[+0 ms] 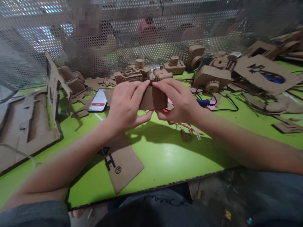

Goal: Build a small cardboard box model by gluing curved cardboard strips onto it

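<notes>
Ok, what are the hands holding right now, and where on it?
The left hand and right hand hold one small cardboard piece, one hand at each end, fingers over its top, its middle left bare.

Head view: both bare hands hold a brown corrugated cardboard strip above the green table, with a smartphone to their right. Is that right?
No: the smartphone lies to the left of the hands in the head view, not the right. The left hand and right hand do hold the brown corrugated cardboard strip above the green table.
</notes>
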The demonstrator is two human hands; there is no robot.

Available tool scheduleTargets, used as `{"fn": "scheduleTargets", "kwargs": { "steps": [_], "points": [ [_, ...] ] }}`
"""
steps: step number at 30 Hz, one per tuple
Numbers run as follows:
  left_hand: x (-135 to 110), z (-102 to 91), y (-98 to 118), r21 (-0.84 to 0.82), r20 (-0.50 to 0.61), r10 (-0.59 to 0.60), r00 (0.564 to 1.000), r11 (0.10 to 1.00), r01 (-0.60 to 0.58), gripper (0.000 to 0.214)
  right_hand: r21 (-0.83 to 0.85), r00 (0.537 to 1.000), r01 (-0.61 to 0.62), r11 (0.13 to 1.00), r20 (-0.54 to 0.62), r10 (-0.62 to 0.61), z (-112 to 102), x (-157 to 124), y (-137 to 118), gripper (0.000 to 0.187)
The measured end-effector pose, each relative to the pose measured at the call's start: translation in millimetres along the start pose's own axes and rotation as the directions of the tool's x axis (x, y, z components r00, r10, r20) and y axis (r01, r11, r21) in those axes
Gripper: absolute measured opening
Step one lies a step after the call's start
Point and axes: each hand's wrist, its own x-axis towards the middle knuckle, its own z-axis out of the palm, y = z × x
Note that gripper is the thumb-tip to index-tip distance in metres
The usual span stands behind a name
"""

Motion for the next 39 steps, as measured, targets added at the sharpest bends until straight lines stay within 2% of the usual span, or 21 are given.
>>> {"fn": "scheduleTargets", "kwargs": {
  "steps": [3, 9, 15, 20, 23, 25, 26, 27, 28, 30, 33, 36, 39],
  "points": [
    [-1, 5.6, -5, -0.002, -0.010, 0.032, 0.999, 0.999, -0.032, 0.074, -0.008, 0.999, 0.016, 1.000, -0.028, -0.017, 4, -3, 0, 0.064],
    [-3, 11.0, -8, 0.018, -0.044, 0.056, 0.997, 0.998, -0.055, 0.071, -0.033, 1.000, -0.016, 0.999, 0.014, 0.017, 9, -7, 3, 0.069],
    [-6, 25.6, -19, 0.046, -0.088, 0.056, 0.995, 0.998, -0.052, 0.073, 0.027, 0.999, 0.054, 0.998, -0.007, -0.054, 13, -10, 3, 0.077],
    [-5, 30.1, -21, 0.069, -0.076, 0.054, 0.996, 0.996, -0.049, 0.070, 0.046, 0.998, 0.004, 0.999, 0.059, -0.007, 10, -7, -2, 0.084],
    [-2, 21.3, -20, 0.030, -0.032, 0.004, 0.999, 1.000, -0.003, 0.069, 0.024, 0.992, -0.097, 0.995, 0.087, 0.094, -7, -6, 0, 0.067],
    [1, 13.2, -19, 0.008, 0.000, -0.048, 0.999, 0.999, 0.048, 0.069, -0.034, 0.964, -0.205, 0.978, 0.163, 0.208, -22, -16, 7, 0.042],
    [2, 9.5, -18, 0.003, 0.010, -0.069, 0.998, 0.998, 0.068, 0.070, -0.076, 0.930, -0.258, 0.963, 0.250, 0.269, -28, -25, 12, 0.029],
    [3, 6.4, -18, 0.002, 0.015, -0.084, 0.996, 0.996, 0.084, 0.071, -0.084, 0.884, -0.272, 0.959, 0.372, 0.283, -32, -37, 17, 0.024],
    [4, 4.1, -18, 0.003, 0.016, -0.095, 0.995, 0.995, 0.095, 0.072, -0.047, 0.842, -0.269, 0.962, 0.473, 0.258, -34, -51, 22, 0.033],
    [5, 2.2, -19, 0.010, 0.006, -0.105, 0.995, 0.994, 0.104, 0.071, -0.011, 0.805, -0.262, 0.965, 0.549, 0.225, -31, -79, 28, 0.054],
    [5, 3.6, -19, 0.029, -0.034, -0.103, 0.994, 0.994, 0.104, 0.068, 0.028, 0.768, -0.288, 0.957, 0.605, 0.213, -20, -107, 28, 0.057],
    [5, 4.9, -21, 0.049, -0.071, -0.090, 0.993, 0.994, 0.093, 0.065, 0.060, 0.700, -0.374, 0.925, 0.673, 0.240, -16, -106, 24, 0.049],
    [5, 3.6, -23, 0.056, -0.079, -0.092, 0.993, 0.994, 0.096, 0.061, 0.106, 0.620, -0.506, 0.856, 0.735, 0.275, -25, -86, 26, 0.030]
  ]
}}
